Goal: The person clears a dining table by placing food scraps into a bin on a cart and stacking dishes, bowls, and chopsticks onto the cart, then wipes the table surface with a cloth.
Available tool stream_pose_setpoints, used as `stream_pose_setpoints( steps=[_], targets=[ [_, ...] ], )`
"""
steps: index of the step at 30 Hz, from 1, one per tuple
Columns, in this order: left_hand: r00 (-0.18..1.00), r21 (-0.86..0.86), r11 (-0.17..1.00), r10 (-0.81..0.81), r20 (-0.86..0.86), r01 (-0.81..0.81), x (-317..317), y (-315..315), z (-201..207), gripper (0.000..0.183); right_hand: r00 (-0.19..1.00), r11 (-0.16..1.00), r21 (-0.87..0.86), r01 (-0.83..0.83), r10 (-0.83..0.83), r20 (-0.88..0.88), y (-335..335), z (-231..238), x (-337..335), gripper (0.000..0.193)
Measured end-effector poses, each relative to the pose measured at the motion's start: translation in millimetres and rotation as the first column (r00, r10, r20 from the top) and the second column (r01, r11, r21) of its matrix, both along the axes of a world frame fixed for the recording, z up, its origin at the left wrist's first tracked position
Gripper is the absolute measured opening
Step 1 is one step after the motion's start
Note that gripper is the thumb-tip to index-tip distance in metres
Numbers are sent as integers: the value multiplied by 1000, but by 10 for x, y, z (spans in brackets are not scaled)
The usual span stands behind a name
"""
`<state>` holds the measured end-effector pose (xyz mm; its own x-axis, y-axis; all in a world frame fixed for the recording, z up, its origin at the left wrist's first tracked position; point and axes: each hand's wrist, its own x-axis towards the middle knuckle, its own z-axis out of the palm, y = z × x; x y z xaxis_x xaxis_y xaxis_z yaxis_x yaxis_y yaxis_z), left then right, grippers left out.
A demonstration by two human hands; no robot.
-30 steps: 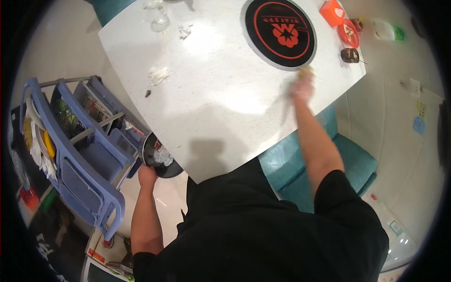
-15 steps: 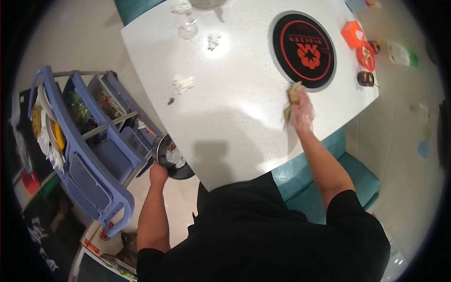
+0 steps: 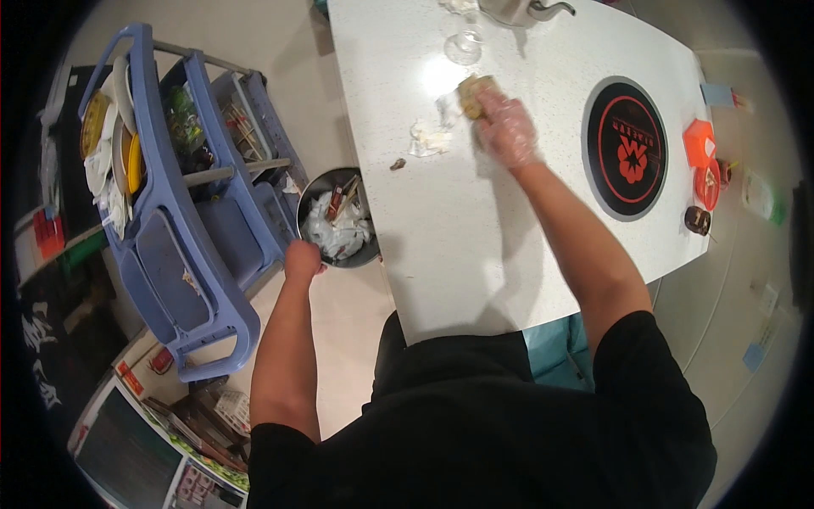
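Observation:
My right hand (image 3: 507,134), in a clear plastic glove, presses a yellowish-brown cloth (image 3: 473,95) onto the white table (image 3: 449,254). Crumpled tissues (image 3: 429,138) lie just left of the cloth, one partly beside its edge. A small brown scrap (image 3: 398,165) sits nearer the table's left edge. Down at that edge, my left hand (image 3: 303,259) is closed on the rim of a dark round trash bin (image 3: 371,253). Inside the bin are white plastic or tissue waste (image 3: 335,229) and a few brownish pieces. My left fingertips are mostly hidden behind the rim.
A blue-grey cart (image 3: 161,216) with stacked dishes and bins stands close on the left. A clear glass (image 3: 464,48) and a metal kettle (image 3: 515,10) are at the table's far end. A black round plate (image 3: 627,148) is set in the tabletop; an orange box (image 3: 700,142) stands along the wall.
My right hand has swept the cloth leftward and away from me, from beside the black round plate to the tissues. The bin's opening now shows more fully, with my left hand still on it.

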<state>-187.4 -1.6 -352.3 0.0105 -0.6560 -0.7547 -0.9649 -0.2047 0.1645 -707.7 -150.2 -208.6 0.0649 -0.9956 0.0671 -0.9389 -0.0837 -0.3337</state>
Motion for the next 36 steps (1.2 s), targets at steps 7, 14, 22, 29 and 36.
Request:
stream_pose_setpoints(
  steps=[7, 14, 22, 29, 36],
  targets=[
    [883, 18, 883, 468, 35, -468, -551, -495, 1071, 31, 992, 954, 286, -92, 64, 106, 595, 81, 1875, 38],
    [816, 6, 816, 577, -33, -577, -573, -441, 1209, 32, 706, 980, -109, -164, 194, 681, 965, 301, 1945, 41],
    [659, 58, 672, 737, -147, -739, -579, -369, 1085, 30, 742, 771, -22, 637, -605, 289, 710, 313, -632, 42],
    [762, 72, 764, 645, -65, -641, -623, -527, 1013, 33, 954, 955, -44, 292, -289, 77, -320, 62, -946, 42],
    [876, 43, 875, 480, 41, -481, -648, -729, 1028, 32, 905, 960, -218, 176, -70, 419, -1357, 485, -605, 36]
  ],
)
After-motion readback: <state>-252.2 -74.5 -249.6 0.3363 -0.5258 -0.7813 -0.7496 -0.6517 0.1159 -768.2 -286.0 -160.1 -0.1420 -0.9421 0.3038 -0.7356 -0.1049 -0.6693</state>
